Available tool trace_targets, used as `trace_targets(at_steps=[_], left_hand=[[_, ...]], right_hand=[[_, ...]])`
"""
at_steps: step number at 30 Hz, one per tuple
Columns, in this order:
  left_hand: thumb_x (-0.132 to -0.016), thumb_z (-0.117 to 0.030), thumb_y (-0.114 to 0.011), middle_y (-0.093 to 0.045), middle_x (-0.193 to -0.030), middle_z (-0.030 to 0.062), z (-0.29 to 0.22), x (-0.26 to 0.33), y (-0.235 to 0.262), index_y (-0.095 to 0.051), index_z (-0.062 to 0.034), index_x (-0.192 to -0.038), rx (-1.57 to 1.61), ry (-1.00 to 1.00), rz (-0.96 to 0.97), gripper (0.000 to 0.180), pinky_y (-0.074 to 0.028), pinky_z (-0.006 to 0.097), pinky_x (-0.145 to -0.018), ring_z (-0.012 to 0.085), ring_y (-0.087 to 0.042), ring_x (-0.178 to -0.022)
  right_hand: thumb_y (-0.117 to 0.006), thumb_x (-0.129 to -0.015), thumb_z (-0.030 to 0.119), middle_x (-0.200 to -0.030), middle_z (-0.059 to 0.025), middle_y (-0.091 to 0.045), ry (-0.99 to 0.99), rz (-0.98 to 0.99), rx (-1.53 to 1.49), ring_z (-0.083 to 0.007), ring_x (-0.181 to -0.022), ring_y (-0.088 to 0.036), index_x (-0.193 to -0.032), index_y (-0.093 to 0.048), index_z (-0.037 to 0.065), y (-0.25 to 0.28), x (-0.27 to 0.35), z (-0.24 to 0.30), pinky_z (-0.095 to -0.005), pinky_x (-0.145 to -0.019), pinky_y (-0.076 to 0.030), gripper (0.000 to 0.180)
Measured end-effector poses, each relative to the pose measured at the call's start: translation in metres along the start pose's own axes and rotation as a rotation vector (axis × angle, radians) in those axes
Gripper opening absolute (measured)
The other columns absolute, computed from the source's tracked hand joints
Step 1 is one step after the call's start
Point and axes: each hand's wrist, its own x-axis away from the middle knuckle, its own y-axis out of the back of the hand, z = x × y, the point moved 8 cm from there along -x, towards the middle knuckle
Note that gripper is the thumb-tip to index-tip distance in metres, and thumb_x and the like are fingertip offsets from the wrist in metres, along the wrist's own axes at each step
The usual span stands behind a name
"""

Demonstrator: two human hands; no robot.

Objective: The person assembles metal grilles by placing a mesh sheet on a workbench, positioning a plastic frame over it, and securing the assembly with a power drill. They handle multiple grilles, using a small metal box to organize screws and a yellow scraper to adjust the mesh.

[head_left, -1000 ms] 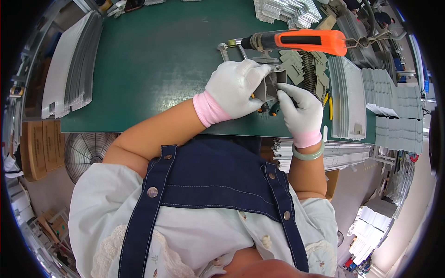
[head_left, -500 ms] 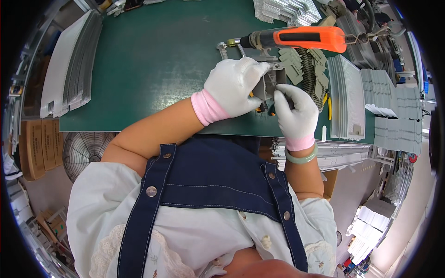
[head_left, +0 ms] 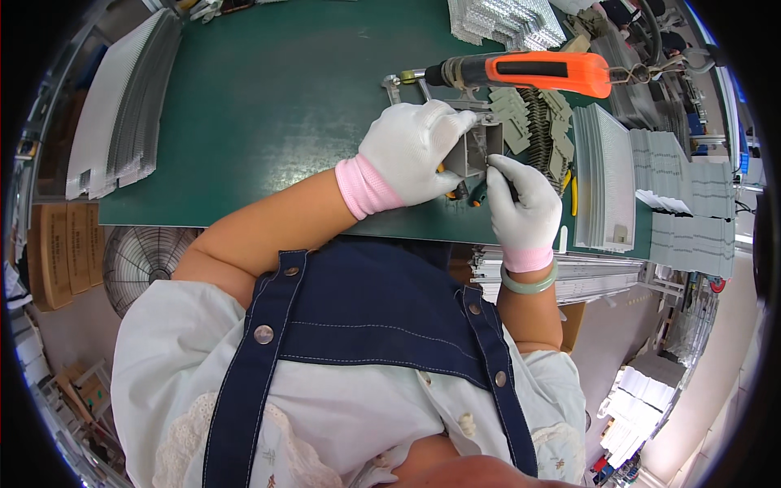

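My left hand, in a white knit glove with a pink cuff, is closed on the left side of a grey hollow metal block. Its thumb and fingertips rest on the block's upper edge. At the block's right corner, my right hand, gloved the same way, pinches thumb and forefinger together; whatever they hold is too small to make out. Just beyond the block lies an orange and black power screwdriver, tip pointing left. Tool handles with dark and orange parts show partly below the block.
Flat grey-green pieces and a row of dark springs lie right of the block. Stacked white panels stand farther right, others at far left. Silvery parts sit at the back of the green table.
My right hand has drawn slightly down and to the right at the block's corner, still pinched. My left hand keeps its grip on the block. The whole view has shifted a little.
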Motion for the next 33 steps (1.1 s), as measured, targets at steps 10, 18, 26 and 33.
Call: trace_targets(at_steps=[10, 18, 26, 33], left_hand=[[-0.062, -0.019, -0.083, -0.064, -0.100, 0.0145, 0.000, 0.001, 0.001, -0.055, -0.0017, -0.122, 0.003, 0.001, -0.020, 0.068, -0.052, 0.042, -0.070, 0.0323, -0.065, -0.084], [-0.062, -0.020, -0.084, -0.063, -0.099, 0.0134, 0.002, 0.002, 0.002, -0.054, -0.0030, -0.123, 0.015, 0.019, -0.005, 0.070, -0.052, 0.041, -0.069, 0.0321, -0.064, -0.084], [-0.063, -0.022, -0.085, -0.063, -0.099, 0.0140, 0.001, 0.001, 0.001, -0.054, -0.0030, -0.123, 0.017, 0.005, -0.015, 0.070, -0.053, 0.042, -0.069, 0.0330, -0.064, -0.083], [-0.064, -0.023, -0.084, -0.063, -0.099, 0.0143, 0.002, 0.001, -0.001, -0.054, -0.0033, -0.124, 0.013, 0.022, 0.012, 0.070, -0.052, 0.042, -0.070, 0.0334, -0.064, -0.084]], right_hand=[[-0.069, -0.086, 0.008, -0.075, -0.0101, -0.066, -0.148, -0.027, -0.069, -0.0203, -0.062, -0.062, -0.093, -0.070, 0.002, -0.010, -0.001, -0.004, -0.0302, -0.060, -0.050, 0.009], [-0.066, -0.092, 0.007, -0.085, -0.0046, -0.066, -0.463, 0.007, -0.549, -0.0083, -0.076, -0.059, -0.099, -0.067, -0.003, -0.014, 0.004, -0.035, -0.0226, -0.070, -0.048, 0.012], [-0.070, -0.083, 0.004, -0.093, -0.0090, -0.068, 0.000, 0.021, -0.191, -0.0260, -0.085, -0.065, -0.094, -0.068, 0.003, -0.005, -0.010, -0.014, -0.0351, -0.078, -0.051, 0.011], [-0.070, -0.079, 0.003, -0.089, -0.0102, -0.068, 0.251, 0.153, 0.297, -0.0349, -0.083, -0.065, -0.091, -0.069, 0.005, 0.003, -0.017, 0.020, -0.0435, -0.073, -0.051, 0.013]])
